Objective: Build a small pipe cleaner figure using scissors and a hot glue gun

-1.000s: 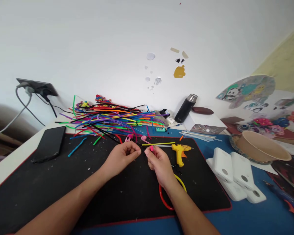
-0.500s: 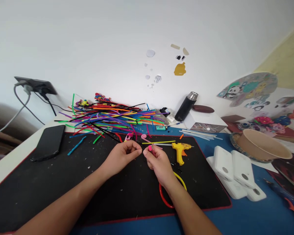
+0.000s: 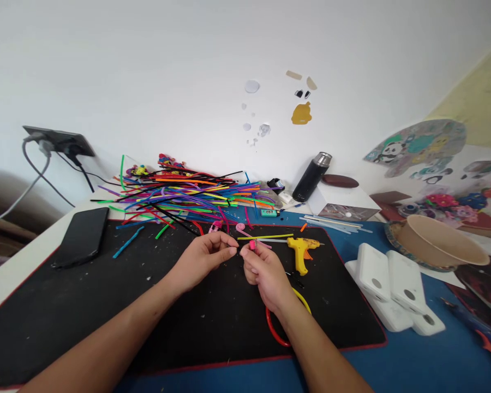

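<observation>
My right hand [image 3: 265, 273] is closed in a pinch on a small bright pink piece [image 3: 252, 245], which sticks up above the thumb; its exact kind is too small to tell. Fingertips of my left hand [image 3: 204, 259] are pressed together just left of it, and whatever they hold cannot be made out. Behind the left hand lies a small pink figure [image 3: 216, 225], partly covered. A pink spiral [image 3: 240, 227] and a yellow pipe cleaner [image 3: 265, 237] lie beyond the fingers. Right of my right hand rests a yellow glue gun [image 3: 300, 254].
A heap of coloured pipe cleaners [image 3: 188, 191] lies at the back of the black mat [image 3: 85, 316]. A phone [image 3: 82, 237] is at left. A red and yellow ring [image 3: 275, 333] lies under my right forearm. White devices [image 3: 372, 273], a bowl [image 3: 442, 243] and a black flask [image 3: 311, 177] stand at right.
Both hands have shifted very slightly, with the left fingertips a little less curled. The right hand keeps the pink piece in its pinch.
</observation>
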The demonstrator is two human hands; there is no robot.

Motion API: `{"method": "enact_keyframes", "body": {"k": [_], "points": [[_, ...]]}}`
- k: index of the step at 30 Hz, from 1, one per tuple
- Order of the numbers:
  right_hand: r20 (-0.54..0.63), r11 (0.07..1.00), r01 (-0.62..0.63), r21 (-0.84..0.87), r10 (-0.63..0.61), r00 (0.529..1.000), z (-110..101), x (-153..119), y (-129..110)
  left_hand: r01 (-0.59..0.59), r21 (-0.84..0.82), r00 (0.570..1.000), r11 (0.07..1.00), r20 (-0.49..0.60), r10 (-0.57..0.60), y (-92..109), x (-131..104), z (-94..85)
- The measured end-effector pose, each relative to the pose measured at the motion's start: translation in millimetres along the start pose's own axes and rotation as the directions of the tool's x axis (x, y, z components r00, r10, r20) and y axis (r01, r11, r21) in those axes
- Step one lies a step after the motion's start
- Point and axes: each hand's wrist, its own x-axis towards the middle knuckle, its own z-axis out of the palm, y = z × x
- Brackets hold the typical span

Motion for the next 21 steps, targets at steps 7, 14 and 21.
{"method": "enact_keyframes", "body": {"k": [7,14,21], "points": [[0.020,1.000,-0.011,-0.010,0.011,1.000,1.2,-1.4,0.8,-0.007,0.011,1.000,1.000,-0.002,0.007,3.6,0.1,1.9],[0.041,0.999,-0.040,-0.010,0.040,0.998,0.2,0.0,2.8,0.030,-0.041,0.999,0.999,0.015,-0.030,-1.7,1.0,0.2],[-0.012,1.000,0.007,0.002,-0.007,1.000,-1.1,-0.2,0.9,0.069,-0.182,0.996,0.981,-0.044,-0.078,1.2,1.8,-0.3]]}}
